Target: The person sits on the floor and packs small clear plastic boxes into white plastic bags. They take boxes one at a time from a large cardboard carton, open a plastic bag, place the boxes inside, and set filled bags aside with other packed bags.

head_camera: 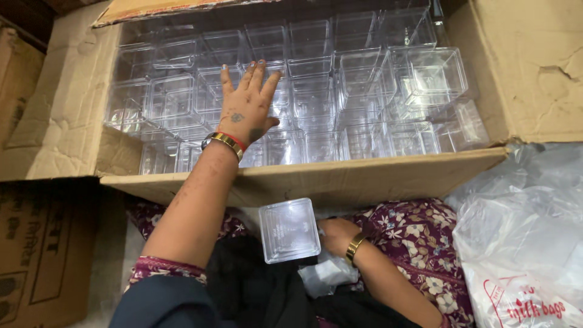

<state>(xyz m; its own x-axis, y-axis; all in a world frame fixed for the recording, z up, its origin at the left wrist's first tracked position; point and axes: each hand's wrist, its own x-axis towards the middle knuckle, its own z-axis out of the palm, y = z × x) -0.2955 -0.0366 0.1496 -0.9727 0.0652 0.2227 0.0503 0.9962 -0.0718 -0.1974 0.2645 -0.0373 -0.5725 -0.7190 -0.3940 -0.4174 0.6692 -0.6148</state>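
The square plastic containers (316, 91) are clear, the big cardboard box (364, 176) is brown, and the cloth garment (419, 237) is purple with white flowers.

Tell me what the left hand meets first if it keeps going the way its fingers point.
The left hand already lies on the clear boxes; straight on come more of them, then probably the carton's far wall.
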